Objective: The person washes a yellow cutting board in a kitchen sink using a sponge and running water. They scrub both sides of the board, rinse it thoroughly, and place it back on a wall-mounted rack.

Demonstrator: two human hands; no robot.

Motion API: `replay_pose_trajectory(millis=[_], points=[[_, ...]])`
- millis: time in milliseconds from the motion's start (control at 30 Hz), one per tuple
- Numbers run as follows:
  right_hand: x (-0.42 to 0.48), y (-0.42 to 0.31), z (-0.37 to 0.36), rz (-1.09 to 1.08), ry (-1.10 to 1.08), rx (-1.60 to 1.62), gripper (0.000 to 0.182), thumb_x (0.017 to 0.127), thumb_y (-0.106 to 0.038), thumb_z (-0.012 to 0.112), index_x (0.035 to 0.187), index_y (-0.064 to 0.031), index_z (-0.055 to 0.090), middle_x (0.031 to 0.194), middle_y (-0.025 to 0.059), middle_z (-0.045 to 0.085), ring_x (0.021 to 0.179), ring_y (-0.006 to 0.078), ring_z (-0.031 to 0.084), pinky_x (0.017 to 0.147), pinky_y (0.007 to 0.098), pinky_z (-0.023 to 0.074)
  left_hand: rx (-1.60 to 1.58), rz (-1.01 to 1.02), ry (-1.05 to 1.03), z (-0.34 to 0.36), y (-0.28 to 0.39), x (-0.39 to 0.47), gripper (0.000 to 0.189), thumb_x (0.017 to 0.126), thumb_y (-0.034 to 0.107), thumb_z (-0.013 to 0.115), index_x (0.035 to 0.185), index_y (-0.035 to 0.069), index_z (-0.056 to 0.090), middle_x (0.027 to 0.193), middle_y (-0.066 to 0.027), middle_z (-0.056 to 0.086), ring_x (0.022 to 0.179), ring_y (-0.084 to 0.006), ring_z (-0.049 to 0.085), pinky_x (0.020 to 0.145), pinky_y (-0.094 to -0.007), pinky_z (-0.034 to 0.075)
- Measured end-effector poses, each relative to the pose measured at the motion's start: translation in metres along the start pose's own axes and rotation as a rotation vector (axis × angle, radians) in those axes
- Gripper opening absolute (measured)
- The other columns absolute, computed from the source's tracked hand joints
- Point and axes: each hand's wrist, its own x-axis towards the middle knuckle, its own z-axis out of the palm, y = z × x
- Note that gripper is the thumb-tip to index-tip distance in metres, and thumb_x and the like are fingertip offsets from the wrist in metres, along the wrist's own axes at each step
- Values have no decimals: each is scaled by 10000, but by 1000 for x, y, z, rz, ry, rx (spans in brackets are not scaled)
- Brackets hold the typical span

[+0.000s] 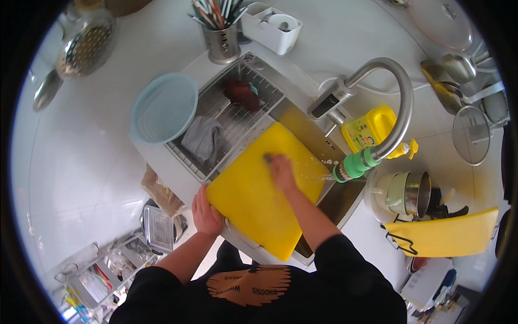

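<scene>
A large yellow cutting board (251, 190) lies across the sink, one corner towards me. My left hand (206, 212) rests against its left edge, thumb at the rim and fingers spread beyond it. Over the board's upper middle, my right hand (282, 172) presses a small dark, shiny scrubber (268, 157), which looks like steel wool but is blurred. Water sprays from the green faucet nozzle (350, 168) towards the board's right part. Beneath the board, most of the steel sink basin (344, 202) is hidden.
On the left basin's wire rack lie a grey cloth (204, 137) and a dark red cloth (242, 95). A light blue colander (164, 109) stands beside it. The curved faucet (406, 101) arches near a yellow pump bottle (370, 125). Another yellow cutting board (441, 233) stands in a rack at right.
</scene>
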Motion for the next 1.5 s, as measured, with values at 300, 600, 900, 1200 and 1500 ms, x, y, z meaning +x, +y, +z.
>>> replay_pose_trajectory(millis=[300, 600, 900, 1200, 1500], points=[[-64, -53, -23, -51, -25, -143, 360, 867, -212, 601, 1222, -152, 605, 1113, 164, 583, 1006, 369, 534, 908, 477, 421, 38, -57, 5, 3, -10, -15, 555, 914, 195, 384, 1421, -21, 323, 1395, -219, 445, 1261, -388, 442, 1082, -497, 297], [-85, -90, -182, 278, 210, -334, 606, 808, -263, 737, 1336, -80, 503, 1266, 147, 558, 1169, 303, 539, 958, 411, 449, 12, -52, -9, 6, -8, -17, 596, 909, 174, 422, 1460, 8, 268, 1433, -184, 411, 1311, -320, 411, 1107, -453, 291], [-38, -207, -229, 166, 110, 274, 415, 849, -279, 741, 1124, -25, 563, 1022, 45, 601, 943, 133, 550, 826, 294, 444, 13, -86, -138, -17, 5, -19, 622, 903, 161, 485, 1469, 22, 267, 1477, -180, 362, 1362, -319, 350, 1112, -470, 282], [-56, -246, -238, 248, 38, 471, 452, 899, -273, 683, 1230, -20, 510, 1029, 31, 602, 949, 119, 583, 828, 281, 485, 235, 553, -693, -15, 92, -62, 681, 932, 413, 513, 1477, 68, 293, 1526, -63, 335, 1438, -211, 243, 1152, -500, 179], [-51, -248, -242, 241, 26, 428, 424, 892, -399, 665, 1121, -55, 572, 948, 16, 613, 770, 93, 534, 711, 238, 434, 403, 887, -772, 30, 94, -57, 604, 929, 387, 497, 1432, 80, 367, 1499, -77, 377, 1402, -246, 319, 1104, -479, 277]])
